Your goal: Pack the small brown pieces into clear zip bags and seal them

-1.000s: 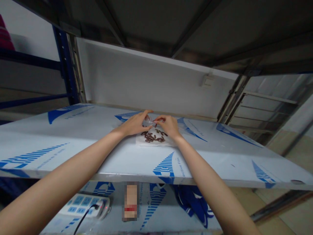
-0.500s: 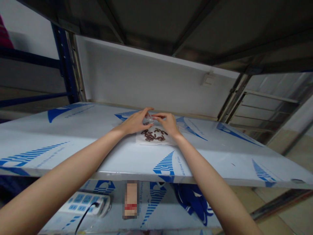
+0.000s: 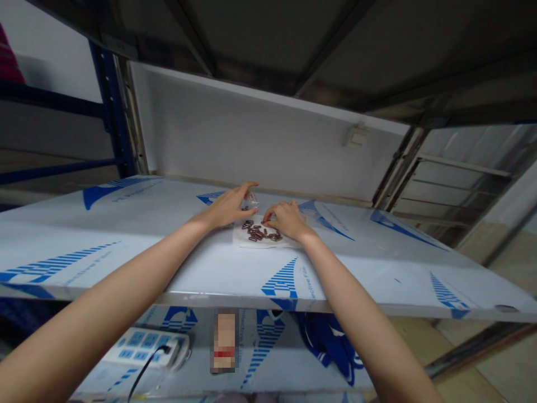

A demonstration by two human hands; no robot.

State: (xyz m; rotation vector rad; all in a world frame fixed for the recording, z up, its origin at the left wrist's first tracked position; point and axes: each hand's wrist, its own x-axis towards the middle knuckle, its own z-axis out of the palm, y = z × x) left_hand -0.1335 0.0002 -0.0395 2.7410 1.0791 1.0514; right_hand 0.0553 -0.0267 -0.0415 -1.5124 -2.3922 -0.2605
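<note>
Small dark brown oblong pieces (image 3: 257, 234) lie spread on a pale sheet (image 3: 247, 244) in the middle of the shelf. My left hand (image 3: 230, 206) is curved around a small clear plastic bag (image 3: 252, 200), with thumb and fingers on its two sides; a few dark bits show near the bag's lower part. Over the right side of the sheet, my right hand (image 3: 286, 218) is bent down with its fingertips pinched at the pieces. A dark spot shows at those fingertips, seemingly one brown piece.
The film-covered shelf (image 3: 176, 268) has a front edge below my forearms. Underneath, a lower shelf holds a white power strip (image 3: 145, 347) with a black cable, a blurred-out upright item (image 3: 225, 341) and blue cloth (image 3: 331, 341). A dark upper shelf (image 3: 268, 50) hangs overhead.
My right hand has moved from the bag's mouth down and to the right, to the brown pieces. My left hand stays at the bag, shifted slightly left.
</note>
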